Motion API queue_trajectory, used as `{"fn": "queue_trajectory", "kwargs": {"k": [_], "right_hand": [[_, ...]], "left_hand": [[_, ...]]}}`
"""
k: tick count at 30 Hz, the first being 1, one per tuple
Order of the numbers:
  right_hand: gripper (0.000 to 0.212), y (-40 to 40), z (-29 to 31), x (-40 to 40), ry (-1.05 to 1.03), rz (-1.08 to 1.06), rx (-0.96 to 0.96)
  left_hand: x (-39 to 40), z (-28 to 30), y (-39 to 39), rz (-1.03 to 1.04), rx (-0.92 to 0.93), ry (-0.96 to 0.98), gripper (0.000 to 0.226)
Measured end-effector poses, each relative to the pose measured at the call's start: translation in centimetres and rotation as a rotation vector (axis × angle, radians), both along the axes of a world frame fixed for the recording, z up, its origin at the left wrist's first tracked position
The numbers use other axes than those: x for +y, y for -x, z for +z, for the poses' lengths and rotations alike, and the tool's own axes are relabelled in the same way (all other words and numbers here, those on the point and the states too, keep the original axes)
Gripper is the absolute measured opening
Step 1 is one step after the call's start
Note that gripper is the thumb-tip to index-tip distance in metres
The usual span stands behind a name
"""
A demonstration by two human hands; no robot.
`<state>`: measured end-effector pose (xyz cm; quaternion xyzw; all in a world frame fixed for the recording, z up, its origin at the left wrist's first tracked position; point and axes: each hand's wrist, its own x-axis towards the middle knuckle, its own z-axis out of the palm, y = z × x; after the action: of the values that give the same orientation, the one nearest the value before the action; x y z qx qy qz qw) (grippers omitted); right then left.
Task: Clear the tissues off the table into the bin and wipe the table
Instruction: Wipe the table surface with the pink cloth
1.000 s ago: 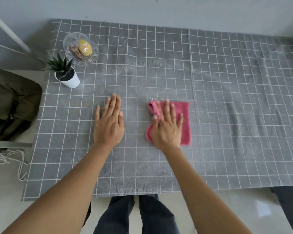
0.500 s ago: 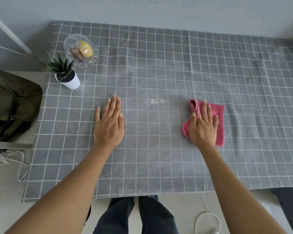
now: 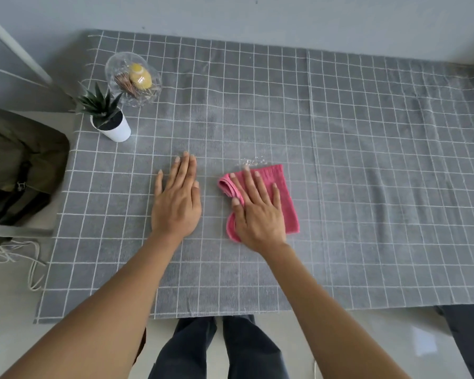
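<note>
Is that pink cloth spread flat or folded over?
Folded: the pink cloth shows a doubled, rolled edge at its left side, beside the thumb of the right hand pressing it.

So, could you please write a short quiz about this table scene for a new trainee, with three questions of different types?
1. True or false: the right hand presses flat on the pink cloth.
2. What is the left hand doing? A) pinching a tissue B) resting flat on the grey checked tablecloth C) lifting the potted plant
3. Fill in: the small wet patch lies just beyond the cloth's ____ edge.

Key: 1 true; 2 B; 3 far.
</note>
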<state>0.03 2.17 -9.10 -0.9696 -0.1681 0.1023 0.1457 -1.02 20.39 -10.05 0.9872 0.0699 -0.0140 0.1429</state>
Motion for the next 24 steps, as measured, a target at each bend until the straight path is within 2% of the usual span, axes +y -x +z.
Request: {"fn": "queue_trajectory", "kwargs": {"k": [3,6,8,11,17,24], "right_hand": [[0.05,-1.5,-0.2,-3.4,0.048,-0.015,-0.013],[0.059,-3.3,-0.1,-7.2,0.083,-0.233,0.02],[0.054,-3.9,0.0,-8.6,0.069,-0.359,0.034],[0.046,-4.1,0.0,-8.4,0.043,-0.432,0.03],[0.045,-4.2,-0.3,-7.8,0.037,-0.497,0.021],[0.05,-5.3,-0.5,-5.3,0.053,-0.589,0.034]], "left_hand": [[0.1,0.1,0.0,-0.001,0.014,0.006,0.056],[0.1,0.2,0.0,-0.002,0.027,0.013,0.056],[0.2,0.3,0.0,-0.001,0.033,0.017,0.057],[0.4,0.4,-0.3,-0.008,0.047,0.046,0.057],[2.3,0.6,-3.3,0.018,0.022,0.102,0.052],[5.0,-0.1,-6.0,0.02,0.006,0.014,0.052]]}}
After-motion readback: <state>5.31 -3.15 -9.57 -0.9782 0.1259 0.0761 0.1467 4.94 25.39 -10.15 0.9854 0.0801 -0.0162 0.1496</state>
